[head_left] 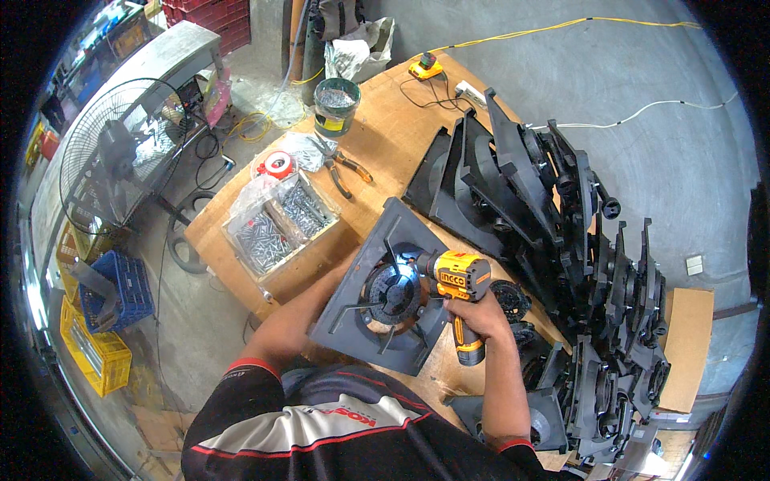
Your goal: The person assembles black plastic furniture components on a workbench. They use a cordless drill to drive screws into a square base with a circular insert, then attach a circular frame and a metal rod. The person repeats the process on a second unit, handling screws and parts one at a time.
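A yellow and black cordless drill [459, 276] is in my right hand [480, 317], fingers wrapped round its grip. Its nose points left at the ring in the middle of a black gas stove body [353, 325], and the drill's lamp lights that spot. The stove body is square, with thin prongs round a burner ring [393, 294], and it is tilted in front of me. My left forearm [301, 321] reaches to its left edge; the hand itself is hidden behind the panel, so its fingers do not show.
Screws fill a divided box [277, 232] on the wooden table [385, 116]. Pliers [345, 172], a red tape roll [277, 165], a dark bucket [335, 108] and a battery charger [426, 67] lie beyond. Black stove bodies [513, 192] are stacked along the right. A fan [120, 152] stands left.
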The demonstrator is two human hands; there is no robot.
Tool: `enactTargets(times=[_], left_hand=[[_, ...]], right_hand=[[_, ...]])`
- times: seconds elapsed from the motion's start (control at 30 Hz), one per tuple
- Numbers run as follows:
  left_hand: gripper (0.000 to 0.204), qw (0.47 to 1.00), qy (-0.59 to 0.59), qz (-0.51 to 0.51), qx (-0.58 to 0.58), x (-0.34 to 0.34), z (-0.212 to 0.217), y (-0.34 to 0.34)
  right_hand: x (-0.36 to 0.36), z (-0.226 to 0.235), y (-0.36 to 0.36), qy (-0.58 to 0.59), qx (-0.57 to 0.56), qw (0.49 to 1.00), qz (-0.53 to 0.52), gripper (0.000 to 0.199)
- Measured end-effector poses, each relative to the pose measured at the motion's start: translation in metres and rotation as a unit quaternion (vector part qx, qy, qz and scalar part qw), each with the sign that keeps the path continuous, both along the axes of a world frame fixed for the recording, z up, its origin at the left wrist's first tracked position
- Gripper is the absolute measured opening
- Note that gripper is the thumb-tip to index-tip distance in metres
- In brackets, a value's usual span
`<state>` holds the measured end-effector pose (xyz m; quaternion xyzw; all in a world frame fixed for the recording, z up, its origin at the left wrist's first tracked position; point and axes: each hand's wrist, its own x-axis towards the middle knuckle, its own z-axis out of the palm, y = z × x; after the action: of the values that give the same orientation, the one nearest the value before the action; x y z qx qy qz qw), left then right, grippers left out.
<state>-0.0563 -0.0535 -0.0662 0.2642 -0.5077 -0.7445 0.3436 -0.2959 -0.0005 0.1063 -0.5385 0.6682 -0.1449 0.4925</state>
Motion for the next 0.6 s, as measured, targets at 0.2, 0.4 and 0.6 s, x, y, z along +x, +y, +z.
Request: enactTargets(times=[0.2, 0.4, 0.6], left_hand=[[0.044, 1.0, -0.009, 0.005, -0.001, 0.003, 0.0, 0.002], [0.044, 1.0, -0.01, 0.003, -0.005, 0.002, 0.0, -0.001], [0.044, 1.0, -0.011, -0.002, -0.008, -0.001, -0.001, -0.002]], right_hand=[[0.003, 0.008, -0.005, -0.021, 0.034, 0.999, -0.005, 0.04], [-0.007, -0.004, -0.006, -0.013, 0.02, 1.0, -0.01, 0.043], [0.0, 0.005, -0.006, -0.007, 0.024, 1.0, -0.011, 0.045]])
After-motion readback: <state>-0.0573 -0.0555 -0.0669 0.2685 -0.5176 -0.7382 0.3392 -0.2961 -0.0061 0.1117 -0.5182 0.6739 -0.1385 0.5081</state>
